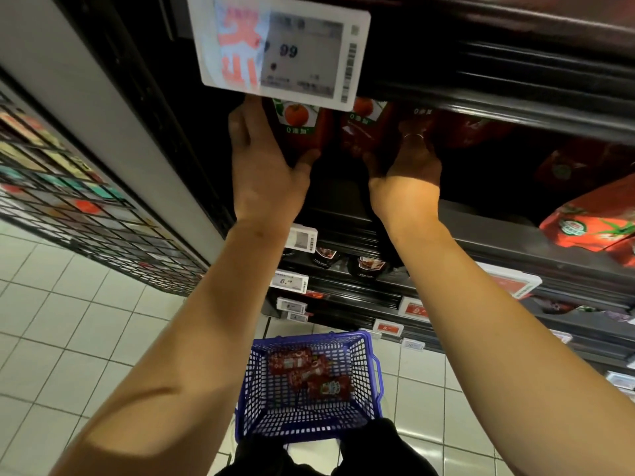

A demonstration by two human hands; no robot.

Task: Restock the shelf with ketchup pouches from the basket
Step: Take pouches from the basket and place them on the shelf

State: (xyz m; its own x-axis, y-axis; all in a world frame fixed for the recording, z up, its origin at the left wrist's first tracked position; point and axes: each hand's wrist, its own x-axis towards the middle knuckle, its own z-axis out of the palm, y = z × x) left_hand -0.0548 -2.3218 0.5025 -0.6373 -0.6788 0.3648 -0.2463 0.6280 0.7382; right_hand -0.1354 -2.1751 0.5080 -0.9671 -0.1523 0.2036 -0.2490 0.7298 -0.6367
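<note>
- Up at twelve o'clock in the head view, under the big price tag (pixel 278 49), the left hand (pixel 264 159) grips a ketchup pouch (pixel 302 132) from its left side, thumb hooked under the bottom edge and fingers lying up along the pack.
- Just beside it, toward one o'clock, the right hand (pixel 407 159) holds a second pouch (pixel 366 132); its thumb curls under the base, but the fingers sit in deep shadow, so how far they wrap round I cannot tell.
- Both pouches stand upright and almost touching at the shelf (pixel 515 111) front, their tops hidden behind the tag.
- Risk, as I judge it: the packs are soft and slick, held from below only, so letting go before the bases are seated could tip them forward off the edge.
- A second risk: the tag hangs right over the knuckles, and lifting the hands could knock it loose.
- Pushing the second pouch back blind could also topple the dim red packs (pixel 474 132) at two o'clock.
- Down at six o'clock the blue basket (pixel 372 383) sits on the tiled floor; several red ketchup pouches (pixel 309 372) lie flat and overlapping in its far half, with the near half showing only mesh.
</note>
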